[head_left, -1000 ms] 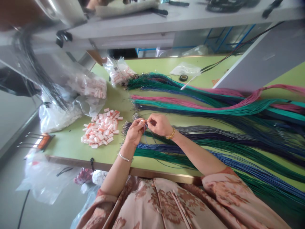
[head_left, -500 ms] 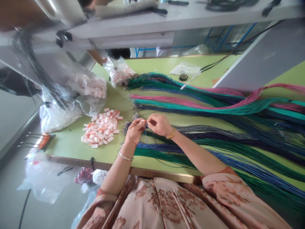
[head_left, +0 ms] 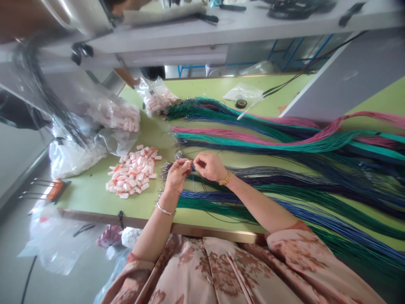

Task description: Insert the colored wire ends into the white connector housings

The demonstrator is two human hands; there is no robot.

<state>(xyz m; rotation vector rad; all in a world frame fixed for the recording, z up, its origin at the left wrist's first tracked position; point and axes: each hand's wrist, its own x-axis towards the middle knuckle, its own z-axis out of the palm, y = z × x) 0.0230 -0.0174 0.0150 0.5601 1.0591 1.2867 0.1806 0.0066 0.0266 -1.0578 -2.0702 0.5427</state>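
Between the thumb and fingers of my left hand [head_left: 176,175] is a small white-and-orange connector housing [head_left: 189,163]. My right hand [head_left: 210,166] meets it from the right, its fingers pinched on a thin wire whose end is hidden at the housing. Thin blue wire [head_left: 193,182] hangs below the fingertips. To the left lies a loose pile of white-and-orange connector housings [head_left: 134,171]. Under and beside my hands run bundles of wires: grey [head_left: 278,174], blue [head_left: 234,196] and green [head_left: 218,207], with metal-tipped ends toward the left.
Farther back lie pink wires [head_left: 218,134] and teal wires [head_left: 240,141]. Clear bags of housings [head_left: 156,97] stand at the back left. A black tape roll [head_left: 241,104] sits near a grey partition [head_left: 344,76]. A shelf [head_left: 177,36] crosses above the green table [head_left: 95,190].
Both hands stay together at the connector housing, and the right fingers have closed in slightly toward it. The whole view has shifted a little.
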